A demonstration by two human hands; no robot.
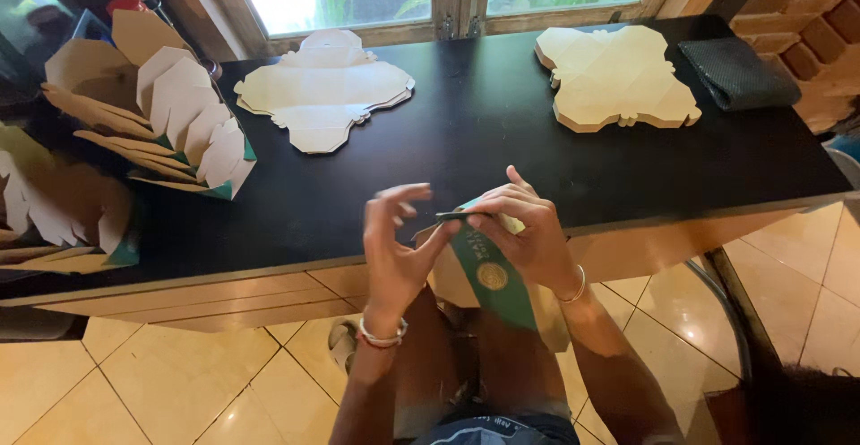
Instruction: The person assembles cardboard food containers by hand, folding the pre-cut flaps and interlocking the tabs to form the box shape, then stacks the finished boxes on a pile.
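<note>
Below the front edge of a black table, both hands work on one flat cardboard box blank, tan with a green printed face and a round gold emblem. My right hand grips its upper part, fingers curled over the top edge. My left hand presses the thumb against the blank's left edge while the other fingers spread apart above it. The blank's lower part hangs down over my lap.
Two stacks of flat tan blanks lie on the table, one at centre left and one at the right. Nested folded boxes stand at the left. A dark folded cloth lies far right. Tiled floor below.
</note>
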